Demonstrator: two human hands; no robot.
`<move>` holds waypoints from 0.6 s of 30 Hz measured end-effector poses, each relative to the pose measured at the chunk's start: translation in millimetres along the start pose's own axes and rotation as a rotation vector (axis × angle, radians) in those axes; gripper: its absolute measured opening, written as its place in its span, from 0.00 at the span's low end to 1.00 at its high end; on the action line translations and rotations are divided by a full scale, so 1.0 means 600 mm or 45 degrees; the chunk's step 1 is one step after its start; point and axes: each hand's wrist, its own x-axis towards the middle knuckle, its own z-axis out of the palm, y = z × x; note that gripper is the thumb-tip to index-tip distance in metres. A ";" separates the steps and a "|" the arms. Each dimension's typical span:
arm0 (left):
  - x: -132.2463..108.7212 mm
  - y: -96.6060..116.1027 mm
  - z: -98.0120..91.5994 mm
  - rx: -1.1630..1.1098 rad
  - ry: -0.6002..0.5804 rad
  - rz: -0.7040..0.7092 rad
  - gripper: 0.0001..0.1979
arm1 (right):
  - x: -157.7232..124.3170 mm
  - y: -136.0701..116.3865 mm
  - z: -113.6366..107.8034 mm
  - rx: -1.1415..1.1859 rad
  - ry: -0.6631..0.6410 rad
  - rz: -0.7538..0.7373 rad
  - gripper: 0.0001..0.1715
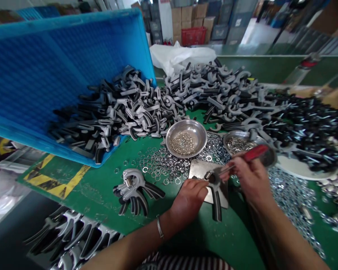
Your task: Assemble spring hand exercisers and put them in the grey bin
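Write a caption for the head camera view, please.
The left hand holds a hand grip strengthener on a metal plate while the right hand holds a red-handled screwdriver to it.

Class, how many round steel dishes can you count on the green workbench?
2: a round steel dish holding small rings at centre, another rightward under grey grip parts; more may be hidden.

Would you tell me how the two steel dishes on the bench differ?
The left steel dish lies fully in view; the right steel dish is partly hidden by grey handles and the red-handled screwdriver. The left dish holds a pile of small pale parts; the right dish's contents are unclear. Both are shallow and round.
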 end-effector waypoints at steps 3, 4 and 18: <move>-0.001 -0.003 0.006 -0.044 0.024 -0.005 0.07 | 0.006 0.055 -0.005 -0.174 0.081 0.098 0.15; -0.002 -0.003 0.007 -0.049 0.026 -0.007 0.07 | 0.006 0.070 -0.004 -0.200 0.110 0.087 0.15; -0.007 -0.003 0.013 -0.089 0.072 -0.028 0.07 | 0.009 0.087 0.008 -0.671 0.101 -0.084 0.16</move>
